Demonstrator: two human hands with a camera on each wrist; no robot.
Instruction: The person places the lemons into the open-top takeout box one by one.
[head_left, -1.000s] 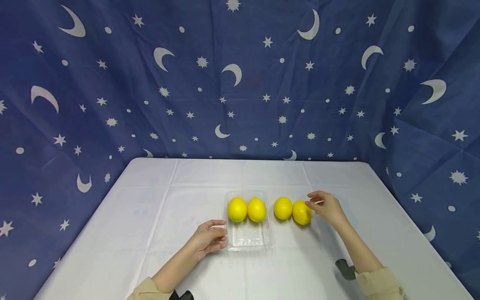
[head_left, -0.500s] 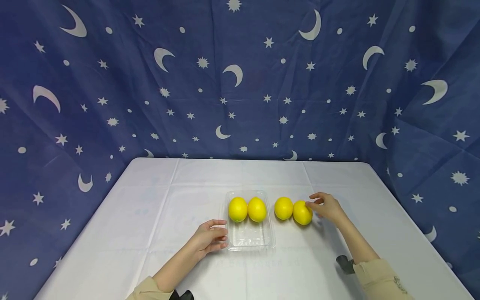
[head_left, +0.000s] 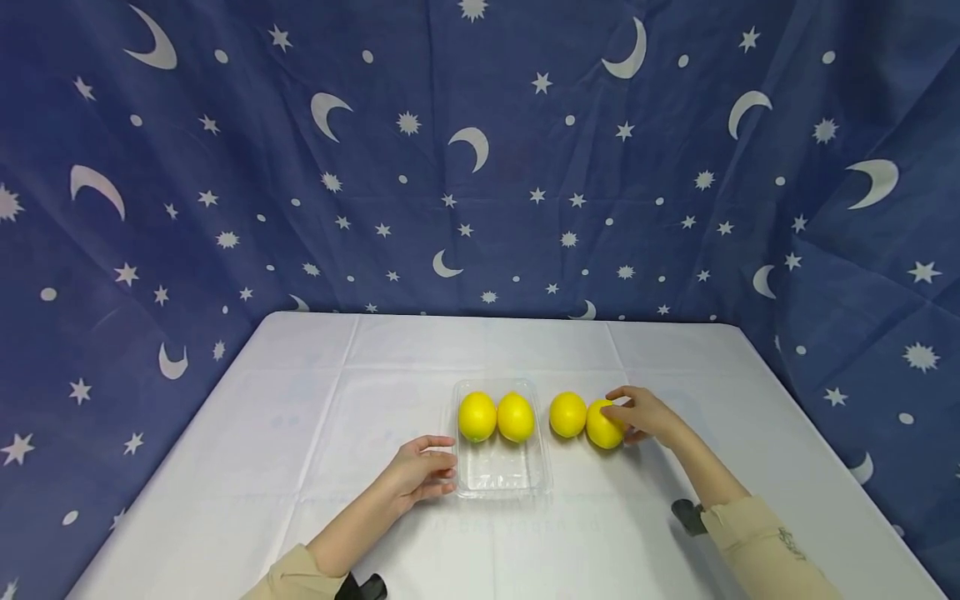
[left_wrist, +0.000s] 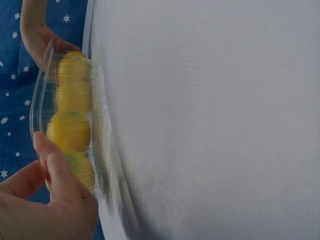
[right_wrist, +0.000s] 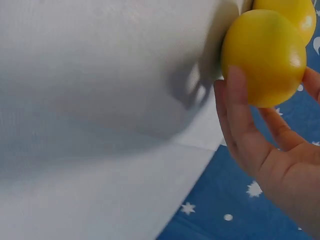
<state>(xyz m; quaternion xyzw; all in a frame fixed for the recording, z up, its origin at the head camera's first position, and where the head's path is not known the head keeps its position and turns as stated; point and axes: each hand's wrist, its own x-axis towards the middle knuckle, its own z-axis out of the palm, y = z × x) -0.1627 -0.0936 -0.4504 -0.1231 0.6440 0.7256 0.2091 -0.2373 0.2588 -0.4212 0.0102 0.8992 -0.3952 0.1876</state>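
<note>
Two lemons (head_left: 477, 417) lie side by side in the far half of a clear plastic box (head_left: 501, 485). My left hand (head_left: 417, 473) is at the box's left side, its spread fingertips touching the rim. The left wrist view shows those fingertips (left_wrist: 42, 142) along the clear edge. Right of the box, another lemon (head_left: 567, 415) sits on the table beside the outermost lemon (head_left: 602, 427). My right hand (head_left: 647, 415) has its fingers and thumb around that outermost lemon (right_wrist: 265, 57), which appears to rest on the table. Part of its right side is hidden by the hand.
A white cloth covers the table (head_left: 375, 358). Behind and beside it hangs a blue curtain (head_left: 517, 250) with white moons and stars. Dark devices (head_left: 688, 517) sit at both wrists.
My right hand has moved slightly left and down, and its fingers have come around the outermost lemon. The left hand, box and lemons have stayed in place.
</note>
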